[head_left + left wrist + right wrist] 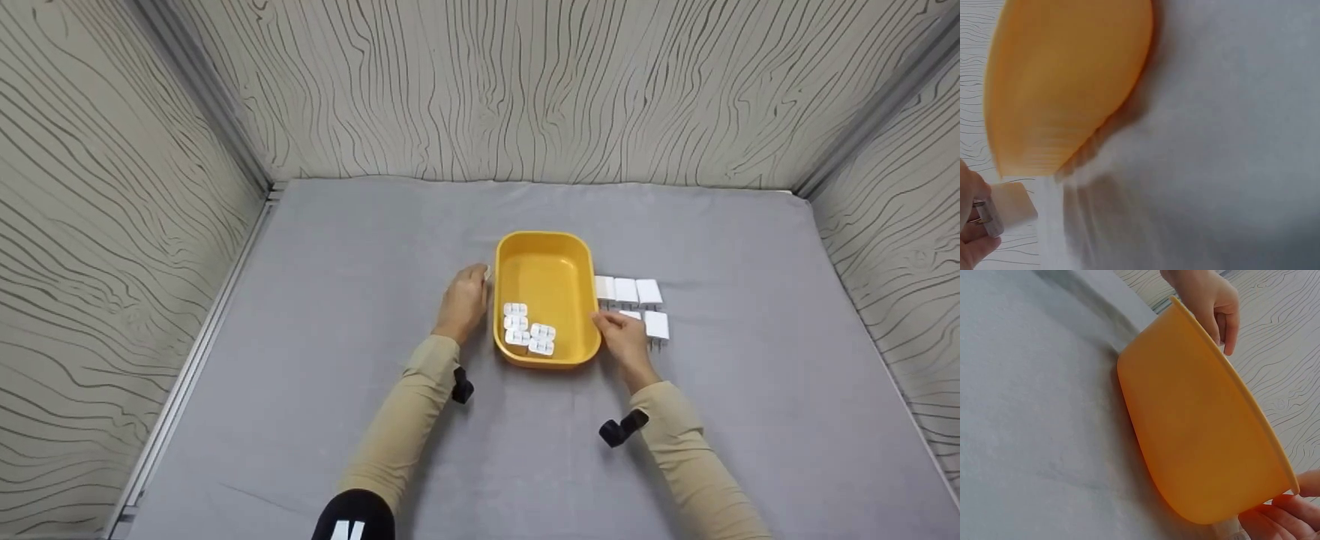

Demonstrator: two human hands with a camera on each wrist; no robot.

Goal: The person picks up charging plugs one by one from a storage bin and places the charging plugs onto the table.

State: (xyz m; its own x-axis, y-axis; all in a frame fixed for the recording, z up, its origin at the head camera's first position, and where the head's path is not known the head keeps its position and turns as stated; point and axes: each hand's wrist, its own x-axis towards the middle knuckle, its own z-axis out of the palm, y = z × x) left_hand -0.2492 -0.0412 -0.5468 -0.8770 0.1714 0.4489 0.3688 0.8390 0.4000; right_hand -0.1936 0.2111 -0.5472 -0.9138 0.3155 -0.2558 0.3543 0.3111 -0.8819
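Note:
A yellow plastic bin (544,281) stands on the grey cloth between the hands. At its left side, my left hand (463,300) pinches a white plug charger (1013,205), whose metal prongs show between the fingers in the left wrist view. On the opposite side, my right hand (624,341) grips the bin's rim between thumb and fingers, the thumb over the edge as the right wrist view shows. Inside the bin, several white chargers (516,323) sit prongs up, grouped toward the near left corner.
More white plug chargers (649,292) lie in two rows to the right of the bin, some partly hidden by the right hand. Patterned panels (525,97) enclose the grey table cloth (360,262) at the back and sides.

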